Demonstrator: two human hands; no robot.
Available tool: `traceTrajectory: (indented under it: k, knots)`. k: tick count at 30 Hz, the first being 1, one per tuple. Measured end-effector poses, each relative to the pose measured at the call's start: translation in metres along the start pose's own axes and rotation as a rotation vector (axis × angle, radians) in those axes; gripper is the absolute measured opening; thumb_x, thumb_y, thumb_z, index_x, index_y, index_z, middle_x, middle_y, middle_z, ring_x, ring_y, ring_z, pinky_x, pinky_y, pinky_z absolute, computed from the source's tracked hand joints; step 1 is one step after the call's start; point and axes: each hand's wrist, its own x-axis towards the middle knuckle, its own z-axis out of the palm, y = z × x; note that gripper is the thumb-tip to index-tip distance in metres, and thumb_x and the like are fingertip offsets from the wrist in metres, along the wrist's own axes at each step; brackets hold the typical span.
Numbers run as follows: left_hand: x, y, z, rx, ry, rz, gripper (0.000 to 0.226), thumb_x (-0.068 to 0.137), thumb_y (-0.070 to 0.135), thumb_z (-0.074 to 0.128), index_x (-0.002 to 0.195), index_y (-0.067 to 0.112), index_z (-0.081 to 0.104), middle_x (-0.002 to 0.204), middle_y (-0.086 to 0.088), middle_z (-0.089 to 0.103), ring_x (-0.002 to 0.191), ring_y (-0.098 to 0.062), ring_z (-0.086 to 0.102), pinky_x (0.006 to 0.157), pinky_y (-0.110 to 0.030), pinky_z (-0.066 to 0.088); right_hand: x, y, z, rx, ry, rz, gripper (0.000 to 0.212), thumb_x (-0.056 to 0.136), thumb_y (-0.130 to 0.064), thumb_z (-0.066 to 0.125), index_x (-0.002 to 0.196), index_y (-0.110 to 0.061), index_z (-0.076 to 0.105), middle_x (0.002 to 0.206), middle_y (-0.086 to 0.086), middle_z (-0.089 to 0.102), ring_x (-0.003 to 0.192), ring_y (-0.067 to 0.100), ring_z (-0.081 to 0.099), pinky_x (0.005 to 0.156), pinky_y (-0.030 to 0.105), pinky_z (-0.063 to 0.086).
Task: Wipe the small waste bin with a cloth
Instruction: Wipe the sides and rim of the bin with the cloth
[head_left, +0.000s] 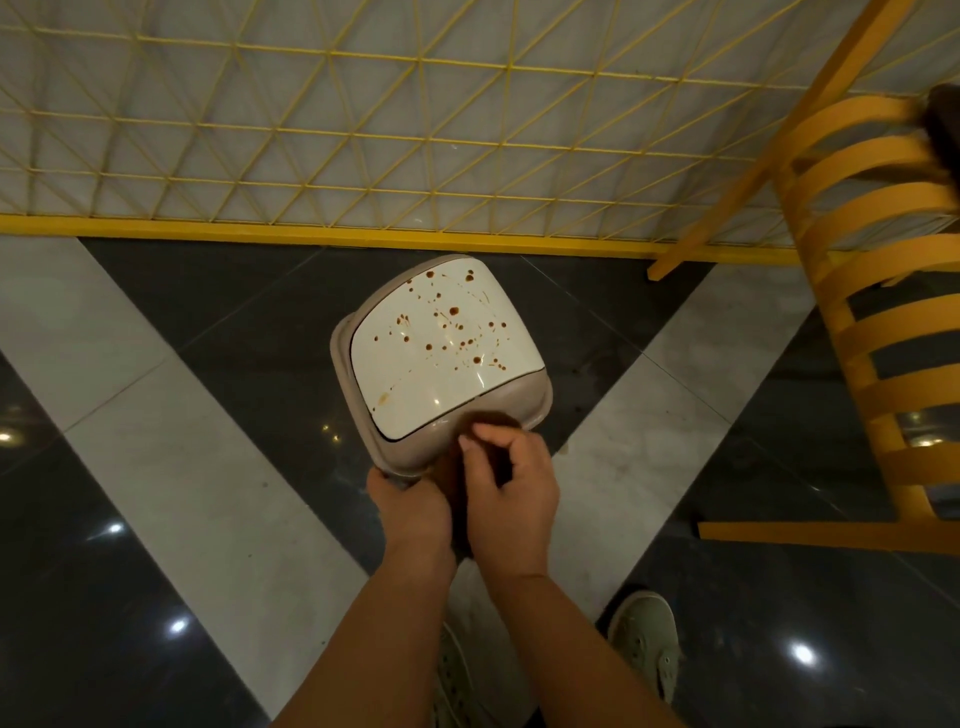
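Note:
The small waste bin (363, 415) stands on the floor near the yellow fence, seen from above. It has a beige rim and a glossy white lid (415, 374) speckled with brown stains. My left hand (410, 506) grips the bin's near left corner. My right hand (511, 488) has its fingers curled and pinches a dark brown cloth (493, 418) at the near rim. Most of the cloth is hidden between and under my hands.
A yellow mesh fence (363, 234) runs just behind the bin. An orange slatted chair (872, 322) stands at the right with a dark thing (943, 124) on it. The floor is glossy, with dark and white tiles. My shoes (647, 639) are at the bottom.

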Motion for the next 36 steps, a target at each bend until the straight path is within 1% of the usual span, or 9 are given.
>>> traceTrajectory:
  k: [5,8,11,14,18,21,30,32,36]
  knots:
    - [0.003,0.000,-0.002,0.006,0.002,0.034,0.073,0.088,-0.004,0.061,0.148,0.023,0.028,0.128,-0.001,0.050,0.117,-0.019,0.050,0.104,-0.039,0.045,0.045,-0.016,-0.019,0.053,0.169,0.050,0.020,0.088,-0.021,0.063,0.103,-0.033,0.062,0.109,-0.013,0.058,0.103,-0.004,0.053,0.085,0.002,0.040]
    - [0.005,-0.001,0.000,0.012,0.019,0.040,0.069,0.088,-0.005,0.060,0.146,0.021,0.032,0.136,-0.006,0.052,0.122,-0.026,0.052,0.102,-0.043,0.048,0.034,-0.017,-0.014,-0.054,0.058,-0.109,0.019,0.087,-0.019,0.065,0.103,-0.028,0.066,0.112,-0.008,0.059,0.104,0.000,0.054,0.091,0.006,0.040]
    - [0.006,-0.003,0.000,0.027,0.030,0.045,0.063,0.088,-0.005,0.057,0.143,0.019,0.036,0.130,-0.008,0.055,0.117,-0.026,0.055,0.102,-0.044,0.048,0.014,0.002,-0.007,-0.241,-0.090,-0.235,0.017,0.085,-0.020,0.067,0.101,-0.024,0.069,0.108,-0.006,0.061,0.097,0.004,0.057,0.080,0.001,0.040]
    - [0.005,-0.002,-0.002,0.032,0.016,0.053,0.062,0.087,-0.006,0.058,0.141,0.017,0.039,0.130,-0.008,0.057,0.117,-0.025,0.056,0.103,-0.045,0.048,0.020,0.005,-0.011,-0.248,-0.080,-0.272,0.017,0.086,-0.022,0.066,0.102,-0.025,0.070,0.106,-0.005,0.062,0.095,0.004,0.058,0.081,0.006,0.041]
    - [0.002,0.002,-0.001,0.022,0.019,0.030,0.070,0.086,-0.006,0.062,0.144,0.021,0.033,0.128,-0.003,0.052,0.114,-0.019,0.052,0.104,-0.039,0.046,0.054,0.003,-0.022,-0.040,0.122,0.070,0.021,0.092,-0.027,0.058,0.110,-0.035,0.061,0.110,-0.014,0.056,0.096,-0.008,0.051,0.084,0.007,0.039]
    - [0.001,0.002,0.000,0.013,0.017,0.027,0.072,0.087,-0.008,0.060,0.146,0.022,0.030,0.135,-0.006,0.052,0.116,-0.023,0.053,0.104,-0.041,0.046,0.065,0.017,-0.022,-0.086,0.125,0.309,0.025,0.095,-0.030,0.053,0.118,-0.029,0.061,0.116,-0.009,0.060,0.103,0.003,0.054,0.094,0.022,0.042]
    - [0.003,0.000,-0.001,0.037,0.021,0.026,0.058,0.091,-0.007,0.050,0.139,0.021,0.036,0.124,-0.010,0.058,0.108,-0.023,0.058,0.100,-0.041,0.048,0.000,0.036,0.005,-0.245,-0.166,0.090,0.016,0.090,-0.023,0.061,0.104,-0.027,0.069,0.105,-0.009,0.062,0.092,0.003,0.058,0.081,0.012,0.046]
    - [0.003,0.002,-0.003,0.048,0.016,0.029,0.065,0.090,-0.005,0.057,0.144,0.021,0.033,0.131,-0.007,0.054,0.116,-0.023,0.054,0.107,-0.044,0.044,0.017,0.040,-0.008,-0.272,-0.119,0.102,0.017,0.090,-0.027,0.061,0.104,-0.030,0.069,0.104,-0.011,0.062,0.091,0.003,0.058,0.082,0.011,0.043]
    - [0.007,0.008,-0.009,0.044,-0.028,-0.004,0.075,0.088,-0.006,0.061,0.149,0.023,0.029,0.134,-0.003,0.051,0.120,-0.023,0.051,0.108,-0.044,0.042,0.073,0.038,-0.041,-0.208,0.096,0.418,0.022,0.092,-0.029,0.057,0.112,-0.032,0.065,0.112,-0.007,0.064,0.102,0.011,0.057,0.098,0.036,0.045]
